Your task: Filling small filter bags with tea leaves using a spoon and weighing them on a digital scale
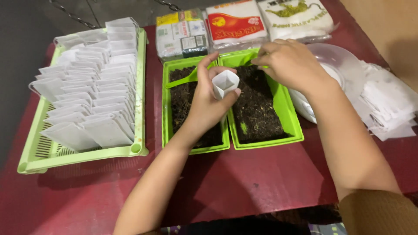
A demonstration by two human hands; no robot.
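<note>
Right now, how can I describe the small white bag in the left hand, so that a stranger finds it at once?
Start from the two green trays of dark loose material in the middle of the red table. Above the rim between them, the left hand holds one small white paper bag upright. Unlike the flat bags filed in the slotted green basket, its mouth is open.

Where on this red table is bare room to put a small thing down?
The front strip of the red table, below the two green trays and the basket of paper bags, is bare apart from the forearms. The back edge is crowded with packets, and a bowl and loose bags fill the right.
</note>
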